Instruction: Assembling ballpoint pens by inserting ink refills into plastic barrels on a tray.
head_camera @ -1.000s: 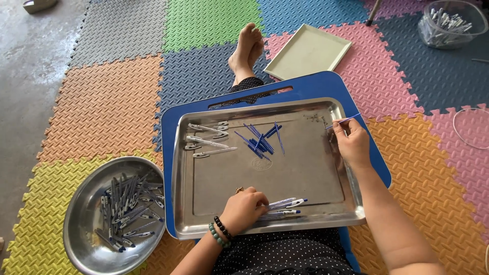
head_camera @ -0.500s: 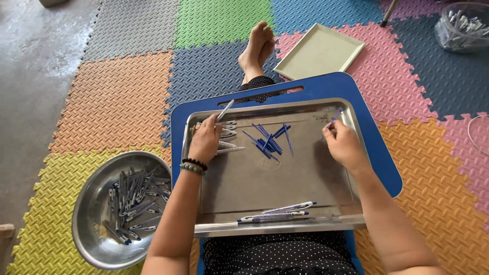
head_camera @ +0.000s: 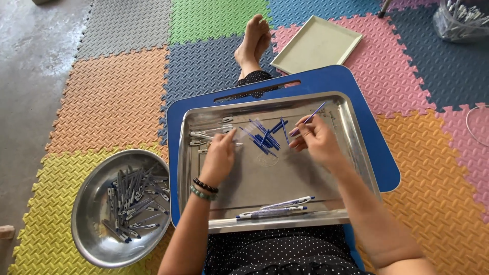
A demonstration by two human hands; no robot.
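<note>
Left hand (head_camera: 220, 155) has moved from the clear pen barrels (head_camera: 211, 135) toward the centre of the rectangular steel tray (head_camera: 356, 147), fingers pinched on one clear barrel. Right hand (head_camera: 315, 138) pinches a thin blue refill (head_camera: 309, 118) just right of the blue refill pile (head_camera: 265, 135).

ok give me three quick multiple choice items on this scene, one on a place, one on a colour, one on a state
1. Where is the round bowl?
A. on the tray
B. on the floor mat beside the left arm
C. by the foot

2. What colour is the board under the steel tray?
A. blue
B. green
C. red

3. What does the right hand hold?
A. nothing
B. a thin blue refill
C. a bowl

Answers: 1 B, it sits on the yellow mat; 2 A, a blue edge frames the tray; 3 B, fingers pinch the refill.
</note>
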